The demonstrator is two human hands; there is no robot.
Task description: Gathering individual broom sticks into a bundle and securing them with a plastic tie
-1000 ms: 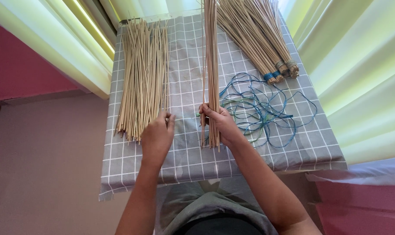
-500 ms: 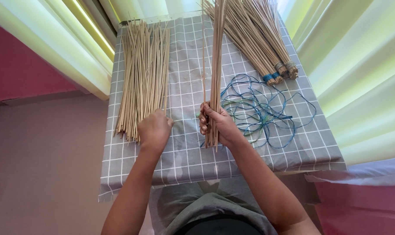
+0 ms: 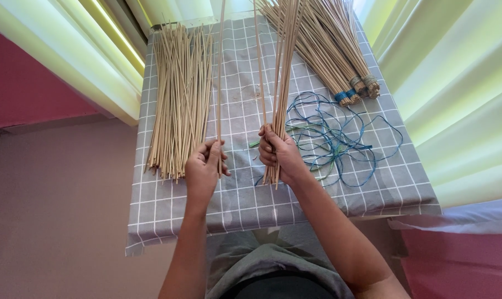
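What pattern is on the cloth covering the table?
The cloth is grey with a thin white grid of squares, seen clearly in the head view.

Grey checked tablecloth, pale green curtains, seemingly pink walls.

The single stick pinched in the left hand runs out past the top edge, its tip unseen; the bunch of sticks gripped by the right hand is likewise cut off above; the tied bundles lose their far ends at the same edge; the bench hides under a checked cloth, its legs out of sight.
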